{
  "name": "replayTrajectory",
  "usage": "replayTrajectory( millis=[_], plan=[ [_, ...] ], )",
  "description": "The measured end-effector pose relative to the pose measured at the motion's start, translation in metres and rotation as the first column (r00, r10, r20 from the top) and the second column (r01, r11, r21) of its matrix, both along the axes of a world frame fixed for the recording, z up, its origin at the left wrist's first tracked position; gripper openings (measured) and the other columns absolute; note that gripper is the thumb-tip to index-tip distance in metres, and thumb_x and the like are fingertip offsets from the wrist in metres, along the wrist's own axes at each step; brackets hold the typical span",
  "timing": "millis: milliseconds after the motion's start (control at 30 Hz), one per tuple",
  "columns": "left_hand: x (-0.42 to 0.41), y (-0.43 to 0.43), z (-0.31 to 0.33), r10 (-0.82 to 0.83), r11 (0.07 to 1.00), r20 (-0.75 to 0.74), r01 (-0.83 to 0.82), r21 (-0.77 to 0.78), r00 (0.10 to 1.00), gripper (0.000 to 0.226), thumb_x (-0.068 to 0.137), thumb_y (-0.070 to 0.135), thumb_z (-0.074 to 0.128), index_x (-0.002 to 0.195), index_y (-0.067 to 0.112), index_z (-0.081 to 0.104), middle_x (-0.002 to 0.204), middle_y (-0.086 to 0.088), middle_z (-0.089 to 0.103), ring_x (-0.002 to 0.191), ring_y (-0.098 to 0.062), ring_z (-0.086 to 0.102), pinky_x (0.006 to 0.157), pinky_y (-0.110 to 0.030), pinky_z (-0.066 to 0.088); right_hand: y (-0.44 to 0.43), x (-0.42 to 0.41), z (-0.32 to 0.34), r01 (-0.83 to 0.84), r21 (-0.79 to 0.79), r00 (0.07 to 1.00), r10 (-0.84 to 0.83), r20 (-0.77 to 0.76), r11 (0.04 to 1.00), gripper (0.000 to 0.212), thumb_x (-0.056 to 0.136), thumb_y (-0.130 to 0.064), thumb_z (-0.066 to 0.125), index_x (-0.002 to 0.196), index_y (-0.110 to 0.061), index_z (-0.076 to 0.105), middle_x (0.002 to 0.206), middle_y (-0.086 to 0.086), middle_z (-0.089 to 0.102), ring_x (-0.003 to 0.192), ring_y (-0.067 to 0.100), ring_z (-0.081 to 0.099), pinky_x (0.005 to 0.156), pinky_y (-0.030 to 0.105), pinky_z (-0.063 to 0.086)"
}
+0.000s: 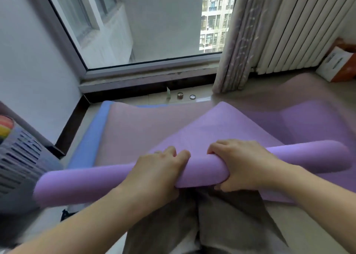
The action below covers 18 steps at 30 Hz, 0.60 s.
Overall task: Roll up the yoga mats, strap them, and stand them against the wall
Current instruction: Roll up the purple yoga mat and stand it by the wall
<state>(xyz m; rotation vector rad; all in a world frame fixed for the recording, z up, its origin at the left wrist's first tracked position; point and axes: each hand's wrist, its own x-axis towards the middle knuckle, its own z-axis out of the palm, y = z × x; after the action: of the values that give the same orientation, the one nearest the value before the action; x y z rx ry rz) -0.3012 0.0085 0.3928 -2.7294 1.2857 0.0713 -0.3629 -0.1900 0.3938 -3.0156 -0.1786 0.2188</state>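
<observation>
A purple yoga mat point(227, 126) is partly rolled into a thick tube across my lap; its loose part stretches away toward the window. My left hand point(158, 169) grips the roll just left of its middle, fingers curled over the top. My right hand point(242, 163) clasps the roll right beside it, thumb underneath. Under the purple mat lies a flat pinkish mat point(134, 130), and a blue mat point(86, 142) shows along its left edge. No strap is visible.
A dark slatted basket point(17, 169) stands at the left by the white wall. Small jars point(180, 96) sit on the floor under the window. A curtain point(237, 47), a white radiator point(296, 32) and a box point(337, 65) are at the right.
</observation>
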Motion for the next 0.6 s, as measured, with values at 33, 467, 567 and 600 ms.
replayTrajectory(
  millis=[33, 467, 567, 600],
  plan=[
    [-0.004, 0.0, -0.011, 0.023, 1.0, -0.078, -0.022, 0.012, 0.997, 0.056, 0.079, 0.029, 0.059, 0.129, 0.033, 0.032, 0.116, 0.003, 0.046, 0.103, -0.025, 0.056, 0.066, -0.032, 0.034, 0.001, -0.001, -0.004, -0.006, 0.012, 0.993, 0.008, -0.118, 1.0, 0.056, 0.062, -0.058, 0.067, 0.111, -0.037, 0.047, 0.105, -0.017, 0.055, 0.096, 0.01, 0.054, 0.074, 0.031, 0.046],
    [0.011, 0.022, -0.038, 0.064, 0.995, -0.537, -0.095, -0.031, 0.841, 0.047, 0.068, 0.031, 0.068, 0.109, 0.034, 0.047, 0.103, 0.01, 0.053, 0.097, -0.015, 0.052, 0.082, -0.037, 0.048, 0.005, -0.017, -0.057, -0.114, -0.179, 0.973, 0.147, 0.177, 0.977, 0.056, 0.057, -0.053, 0.064, 0.105, -0.025, 0.056, 0.089, -0.004, 0.059, 0.075, 0.024, 0.058, 0.062, 0.036, 0.047],
    [0.006, 0.021, -0.044, 0.077, 0.997, -0.27, -0.076, 0.016, 0.96, 0.069, 0.075, 0.041, 0.063, 0.135, 0.035, 0.029, 0.123, 0.004, 0.038, 0.113, -0.021, 0.041, 0.091, -0.037, 0.044, 0.002, 0.002, -0.039, -0.133, -0.093, 0.99, 0.127, -0.064, 0.987, 0.05, 0.069, -0.051, 0.064, 0.114, -0.031, 0.051, 0.104, -0.008, 0.058, 0.094, 0.02, 0.057, 0.073, 0.032, 0.044],
    [0.002, 0.02, -0.047, 0.075, 0.997, -0.157, -0.071, 0.03, 0.985, 0.074, 0.079, 0.042, 0.06, 0.141, 0.035, 0.02, 0.128, 0.002, 0.034, 0.115, -0.024, 0.041, 0.092, -0.037, 0.042, -0.001, 0.011, -0.033, -0.116, -0.028, 0.981, 0.111, -0.156, 0.993, 0.05, 0.07, -0.052, 0.066, 0.113, -0.032, 0.051, 0.105, -0.009, 0.059, 0.095, 0.018, 0.057, 0.071, 0.031, 0.043]
  ],
)
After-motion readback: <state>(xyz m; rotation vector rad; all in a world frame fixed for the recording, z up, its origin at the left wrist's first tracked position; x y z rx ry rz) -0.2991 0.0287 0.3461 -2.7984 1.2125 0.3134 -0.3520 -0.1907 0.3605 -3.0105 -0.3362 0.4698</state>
